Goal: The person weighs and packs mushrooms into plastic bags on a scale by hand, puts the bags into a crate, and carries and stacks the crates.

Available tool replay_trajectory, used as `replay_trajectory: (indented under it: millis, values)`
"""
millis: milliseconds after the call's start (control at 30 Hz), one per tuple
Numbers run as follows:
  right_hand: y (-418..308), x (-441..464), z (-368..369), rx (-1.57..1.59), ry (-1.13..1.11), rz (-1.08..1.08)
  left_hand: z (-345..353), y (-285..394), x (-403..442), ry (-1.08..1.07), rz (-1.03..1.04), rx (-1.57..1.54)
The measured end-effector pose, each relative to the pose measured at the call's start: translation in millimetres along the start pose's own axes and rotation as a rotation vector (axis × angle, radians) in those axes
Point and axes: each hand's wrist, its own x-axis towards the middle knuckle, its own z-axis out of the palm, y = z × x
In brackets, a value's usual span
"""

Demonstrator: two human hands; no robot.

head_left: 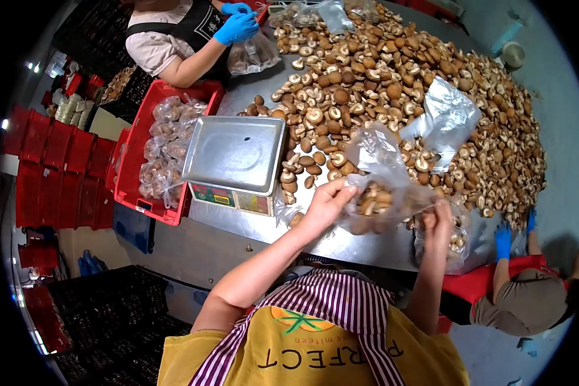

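A clear plastic bag (374,204) with shiitake mushrooms inside is held up over the near edge of the table. My left hand (328,204) pinches its rim on the left, thumb on top. My right hand (436,222) is closed on a stretched part of the same plastic at the right, its fingertips partly hidden. Just behind the right hand, another clear bag of mushrooms (458,241) rests at the table edge. A large heap of loose shiitake mushrooms (367,83) spreads beyond my hands, with flat plastic bags (451,116) lying on it.
A weighing scale (235,154) with a metal pan stands left of my hands. Beside it, a red crate (127,186) holds several filled bags. A blue-gloved person (180,45) handles a bag at upper left; another person (527,296) reaches toward the heap at right. Red crates (64,167) are stacked far left.
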Motion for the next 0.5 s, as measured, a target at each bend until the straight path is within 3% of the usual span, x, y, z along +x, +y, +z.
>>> replay_trajectory:
  millis: [67, 100, 133, 167, 200, 233, 267, 333, 367, 433, 500]
  values:
    - [27, 17, -36, -0.099, 0.012, 0.009, -10, 4, 7, -0.031, -0.109, -0.007]
    - [38, 19, -46, -0.197, 0.026, 0.016, -18, -7, 14, -0.037, -0.153, 0.144]
    - [45, 6, -34, -0.653, -0.047, 0.102, -29, -24, 22, -0.046, -0.189, 0.297]
    - [55, -8, -37, -0.91, -0.2, 0.033, -40, -45, 26, -0.031, -0.098, 0.578]
    - [63, -18, -37, -1.168, -0.359, -0.038, -46, -44, 25, -0.041, -0.185, 0.534]
    - [35, -38, -9, -1.016, -0.357, 0.169, -50, -46, 23, -0.065, -0.135, 0.477]
    - [17, -42, 2, -1.02, -0.36, 0.17, -52, -49, 21, -0.091, -0.091, 0.419]
    - [-1, -46, 17, -0.513, -0.227, -0.052, -56, -35, 22, -0.121, -0.081, 0.282]
    - [-2, -45, 29, -0.512, -0.222, -0.054, -58, -24, 26, -0.089, -0.042, 0.15]
    - [-7, -42, 57, -0.054, -0.003, -0.11, -66, 17, 34, -0.078, 0.072, -0.049]
    - [-28, -60, 91, -0.121, -0.029, -0.139, -83, 62, 34, -0.147, 0.056, -0.167]
